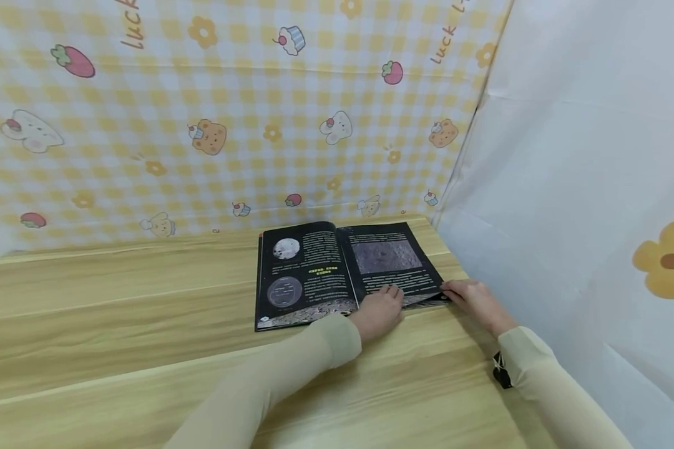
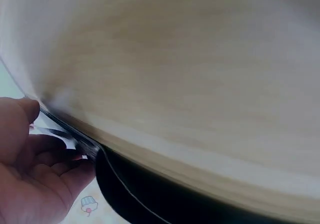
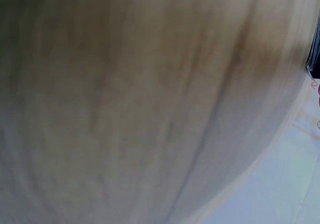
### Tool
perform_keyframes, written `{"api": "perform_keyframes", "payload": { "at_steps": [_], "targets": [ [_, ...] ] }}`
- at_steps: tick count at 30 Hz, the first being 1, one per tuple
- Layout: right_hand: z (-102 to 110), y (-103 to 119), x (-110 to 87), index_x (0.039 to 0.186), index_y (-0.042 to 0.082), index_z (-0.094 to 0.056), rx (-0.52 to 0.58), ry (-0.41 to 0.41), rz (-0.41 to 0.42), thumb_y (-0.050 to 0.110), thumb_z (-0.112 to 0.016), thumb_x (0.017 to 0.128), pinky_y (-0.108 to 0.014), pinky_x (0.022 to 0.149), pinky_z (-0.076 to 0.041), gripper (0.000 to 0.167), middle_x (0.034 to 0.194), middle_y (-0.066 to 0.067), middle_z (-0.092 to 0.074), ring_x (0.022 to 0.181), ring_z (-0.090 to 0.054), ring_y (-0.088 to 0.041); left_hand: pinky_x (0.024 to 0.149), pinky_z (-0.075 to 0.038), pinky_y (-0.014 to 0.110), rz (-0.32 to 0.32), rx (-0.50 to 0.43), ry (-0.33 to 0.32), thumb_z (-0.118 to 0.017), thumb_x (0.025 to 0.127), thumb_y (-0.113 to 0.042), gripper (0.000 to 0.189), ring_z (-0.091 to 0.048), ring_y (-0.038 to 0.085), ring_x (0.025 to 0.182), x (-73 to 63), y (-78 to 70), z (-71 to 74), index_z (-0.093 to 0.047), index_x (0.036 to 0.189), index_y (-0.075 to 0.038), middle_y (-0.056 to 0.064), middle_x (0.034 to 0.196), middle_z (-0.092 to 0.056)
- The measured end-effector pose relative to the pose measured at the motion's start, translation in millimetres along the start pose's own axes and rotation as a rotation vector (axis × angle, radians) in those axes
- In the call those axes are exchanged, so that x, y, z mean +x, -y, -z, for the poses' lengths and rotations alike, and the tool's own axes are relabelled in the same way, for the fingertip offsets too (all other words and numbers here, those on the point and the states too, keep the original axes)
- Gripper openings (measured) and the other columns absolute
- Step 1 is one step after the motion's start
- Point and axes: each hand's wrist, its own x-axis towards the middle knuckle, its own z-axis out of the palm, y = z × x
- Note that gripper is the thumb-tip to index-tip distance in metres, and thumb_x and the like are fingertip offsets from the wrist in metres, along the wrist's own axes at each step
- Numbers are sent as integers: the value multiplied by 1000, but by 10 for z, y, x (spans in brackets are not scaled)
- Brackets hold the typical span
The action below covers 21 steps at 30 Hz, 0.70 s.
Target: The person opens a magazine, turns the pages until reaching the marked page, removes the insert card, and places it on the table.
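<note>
An open book [image 1: 320,274] with black pages, white text and moon pictures lies on the wooden table. My left hand [image 1: 379,312] rests over the lower edge of the right-hand page, near the spine, its fingers extended onto the paper. In the left wrist view, the same hand [image 2: 35,169] is beside the book's dark edge [image 2: 135,199]. At the lower right corner my right hand [image 1: 474,302] pinches the page [image 1: 384,257], whose corner is slightly raised. The right wrist view has just a bit of the book [image 3: 315,58] at its right border.
The wooden table [image 1: 118,312] extends widely to the left of the book. Behind it hangs a yellow checked cloth [image 1: 247,93] with cartoon prints. A white sheet [image 1: 567,187] stands close along the right side. A small black object [image 1: 502,372] is at the right wrist.
</note>
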Motion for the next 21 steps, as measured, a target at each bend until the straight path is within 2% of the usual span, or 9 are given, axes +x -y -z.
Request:
{"api": "perform_keyframes", "payload": {
  "at_steps": [7, 11, 12, 13, 16, 19, 20, 21],
  "targets": [
    [-6, 38, 13, 95, 3, -70, 8, -5, -19, -2, -68, 81, -42, 76, -54, 15, 93, -12, -72, 86, -68, -30, 78, -54, 24, 0, 55, -135, -52, 96, -34, 37, -57, 16, 109, 125, -112, -31, -56, 123, -10, 2, 113, -59],
    [-3, 49, 9, 96, 3, -70, 16, -8, -23, -2, -68, 81, -42, 77, -54, 16, 95, -13, -72, 88, -68, -31, 74, -55, 24, 30, 67, -138, -49, 97, -21, 31, -60, 14, 104, 178, -137, -55, -55, 125, -11, 1, 112, -61],
    [1, 50, 6, 97, 2, -70, 24, -8, -30, -2, -67, 81, -43, 77, -54, 17, 96, -14, -71, 89, -68, -32, 73, -55, 24, 35, 60, -134, -49, 97, -17, 31, -61, 14, 102, 190, -135, -58, -53, 127, -11, 1, 112, -62],
    [2, 51, 3, 99, 1, -69, 37, -6, -49, -1, -67, 82, -44, 78, -54, 18, 98, -15, -71, 90, -68, -33, 71, -55, 24, 36, 60, -153, -46, 97, -14, 35, -61, 14, 100, 251, -120, -153, -49, 132, -11, 0, 114, -63],
    [19, 52, -9, 109, -2, -65, 78, 12, -139, 1, -64, 85, -48, 81, -53, 24, 103, -21, -68, 93, -65, -39, 67, -55, 24, 35, 24, -126, -47, 96, -7, 50, -64, 14, 95, 276, -98, -161, -33, 144, -11, 0, 118, -64],
    [39, 56, -21, 120, -5, -58, 90, 46, -240, 5, -63, 88, -51, 80, -52, 34, 105, -26, -66, 91, -65, -41, 63, -54, 25, 16, -25, -123, -50, 94, -3, 65, -66, 15, 86, 276, -71, -152, -18, 150, -13, 3, 119, -65],
    [42, 56, -24, 122, -6, -57, 81, 60, -252, 5, -64, 87, -51, 79, -52, 37, 104, -27, -65, 90, -65, -42, 63, -54, 24, 14, -50, -99, -53, 93, -3, 70, -67, 16, 83, 222, -73, -56, -15, 151, -14, 5, 122, -63],
    [44, 58, -25, 123, -7, -56, 72, 74, -252, 6, -64, 87, -51, 80, -52, 39, 105, -28, -65, 91, -65, -42, 61, -53, 24, 9, -77, -103, -54, 93, -2, 74, -66, 16, 78, 218, -63, -53, -12, 152, -16, 8, 124, -61]
  ]
}}
